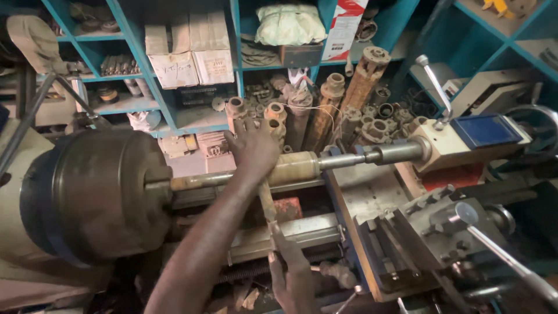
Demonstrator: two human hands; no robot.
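A long brass-coloured shaft (pixel 296 167) is clamped between the big round lathe chuck (pixel 96 195) on the left and the tailstock spindle (pixel 395 153) on the right. My left hand (pixel 253 148) lies over the shaft with its fingers spread and holds the far end of a flat file (pixel 267 203) down under its palm. My right hand (pixel 290 276), at the bottom edge, grips the file's near end. The file runs from that hand up across the lathe bed to the shaft.
The lathe carriage with its tool post (pixel 407 232) and a long lever handle (pixel 505 259) stands at the lower right. The tailstock (pixel 465 139) has a raised lever (pixel 433 87). Blue shelves (pixel 192 119) behind hold boxes, worn shafts and metal parts.
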